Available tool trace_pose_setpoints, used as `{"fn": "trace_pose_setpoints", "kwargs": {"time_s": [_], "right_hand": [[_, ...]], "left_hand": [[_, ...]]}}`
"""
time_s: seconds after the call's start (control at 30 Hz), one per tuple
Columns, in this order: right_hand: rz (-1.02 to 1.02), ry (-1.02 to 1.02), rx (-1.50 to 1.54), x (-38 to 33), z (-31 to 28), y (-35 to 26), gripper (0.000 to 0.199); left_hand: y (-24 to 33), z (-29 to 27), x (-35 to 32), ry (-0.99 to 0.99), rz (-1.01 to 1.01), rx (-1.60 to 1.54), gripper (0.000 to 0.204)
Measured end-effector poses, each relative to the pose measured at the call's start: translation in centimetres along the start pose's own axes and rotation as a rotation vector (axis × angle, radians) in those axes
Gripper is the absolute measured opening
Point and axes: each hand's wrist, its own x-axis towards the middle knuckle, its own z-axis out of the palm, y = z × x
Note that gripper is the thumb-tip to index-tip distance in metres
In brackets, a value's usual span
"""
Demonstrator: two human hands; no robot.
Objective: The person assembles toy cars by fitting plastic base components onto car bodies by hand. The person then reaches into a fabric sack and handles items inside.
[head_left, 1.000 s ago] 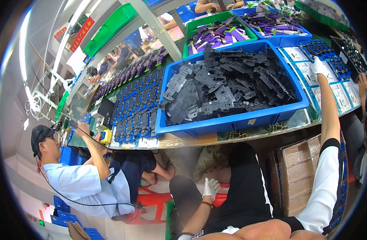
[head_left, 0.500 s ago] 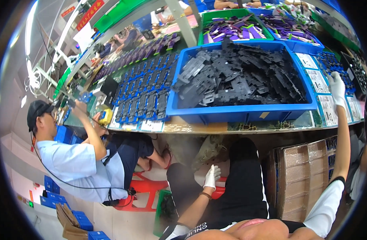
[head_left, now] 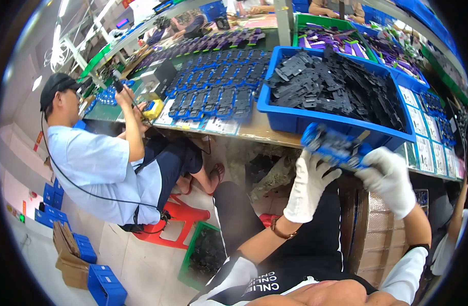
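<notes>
Blurred by motion, a blue plastic part point(head_left: 333, 147) with dark pieces on it is held up in front of the large blue bin point(head_left: 341, 122). My white-gloved right hand point(head_left: 389, 178) grips its right end. My left hand point(head_left: 310, 186), gloved too, comes up below its left end with fingers spread; the fingertips are at its lower edge, and whether they bear on it I cannot tell. Flat black plastic plates point(head_left: 326, 84) fill the bin in a loose heap. To the right, several blue parts point(head_left: 435, 104) lie beside printed sheets point(head_left: 423, 135).
Rows of blue-and-black parts point(head_left: 213, 97) cover the table left of the bin. Bins of purple parts point(head_left: 336, 41) stand behind. A co-worker point(head_left: 96, 158) sits at left with a cabled tool. A green crate point(head_left: 193, 265) and brown cartons point(head_left: 379, 229) flank my legs.
My right hand has come back from the table's right side, now holding the blue part. My left hand has risen from my lap toward it. The view has shifted.
</notes>
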Motion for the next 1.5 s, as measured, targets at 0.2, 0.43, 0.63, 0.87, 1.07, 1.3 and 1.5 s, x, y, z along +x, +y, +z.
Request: {"fn": "trace_pose_setpoints", "kwargs": {"time_s": [0.2,0.43,0.63,0.87,1.07,1.3,1.5], "right_hand": [[-0.291,-0.217,-0.177,1.6,5.5,-2.2,0.018],[-0.72,0.105,-0.525,12.1,5.7,-2.2,0.012],[-0.309,0.107,-0.832,21.0,6.8,-1.8,0.053],[-0.361,0.024,-0.847,23.8,8.8,-0.2,0.04],[-0.621,0.03,-0.87,22.0,6.9,2.1,0.033],[-0.683,0.151,-0.658,19.6,3.2,4.4,0.039],[-0.632,0.207,-0.648,19.4,3.0,5.8,0.027]], "left_hand": [[3.6,0.4,-0.7,0.478,0.141,-0.475,0.062],[5.8,-3.3,-2.2,0.628,0.164,-0.5,0.062],[6.3,-3.9,-3.4,0.545,0.181,-0.539,0.064],[7.6,-4.6,-4.1,0.487,0.176,-0.582,0.062],[8.0,-5.8,-4.7,0.388,0.173,-0.535,0.064],[7.5,-4.2,-4.8,0.394,0.074,-0.547,0.061],[6.4,-4.2,-4.8,0.32,0.022,-0.567,0.061]]}}
